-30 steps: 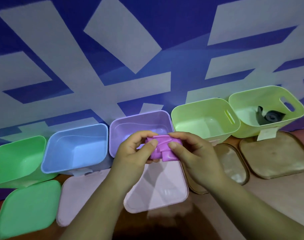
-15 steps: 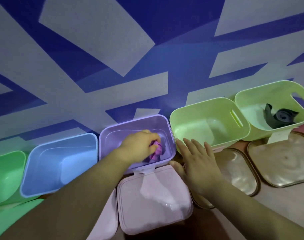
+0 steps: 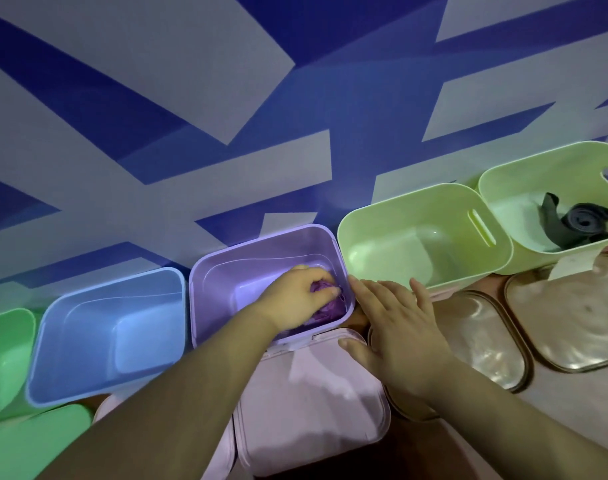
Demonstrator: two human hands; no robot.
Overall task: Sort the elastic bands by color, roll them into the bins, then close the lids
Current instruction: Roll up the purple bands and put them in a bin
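A row of open bins stands along the wall. My left hand [image 3: 300, 294] reaches down into the purple bin [image 3: 226, 271] and grips a rolled purple elastic band [image 3: 326, 306] at the bin's right inner corner. My right hand [image 3: 396, 327] lies flat with straight fingers just outside that bin's right wall, over the pink lid [image 3: 313, 393] and a brown lid [image 3: 482, 337]. A dark grey rolled band [image 3: 579, 223] lies in the far right pale green bin [image 3: 524, 174].
An empty blue bin [image 3: 101, 327] and a green bin [image 3: 4, 344] stand to the left, an empty pale green bin [image 3: 416, 237] to the right. A green lid [image 3: 28, 441] and another brown lid [image 3: 572, 313] lie in front. A blue-and-white patterned wall rises behind.
My left hand carried the purple band from in front of the bins down into the purple bin. My right hand let go of it and flattened beside the bin.
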